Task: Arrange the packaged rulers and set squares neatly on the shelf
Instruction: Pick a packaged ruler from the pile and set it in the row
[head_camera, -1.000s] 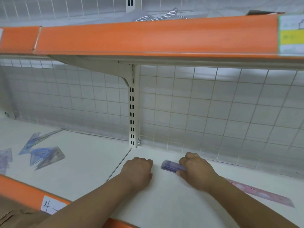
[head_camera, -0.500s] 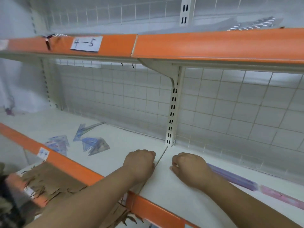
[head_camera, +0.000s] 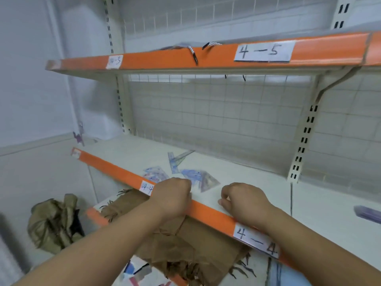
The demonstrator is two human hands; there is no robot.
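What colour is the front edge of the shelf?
The front edge is orange; head view.

Our bare forearms rise from the bottom corners toward the middle of the frame, the left from lower left and the right from lower right. Our left hand (head_camera: 172, 198) shows its back, fingers curled under and out of sight. Our right hand (head_camera: 244, 202), just right of centre, is a loose fist holding nothing.

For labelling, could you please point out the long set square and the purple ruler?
long set square (head_camera: 174, 165): head view, its wide end.
purple ruler (head_camera: 369, 214): head view, its visible end.
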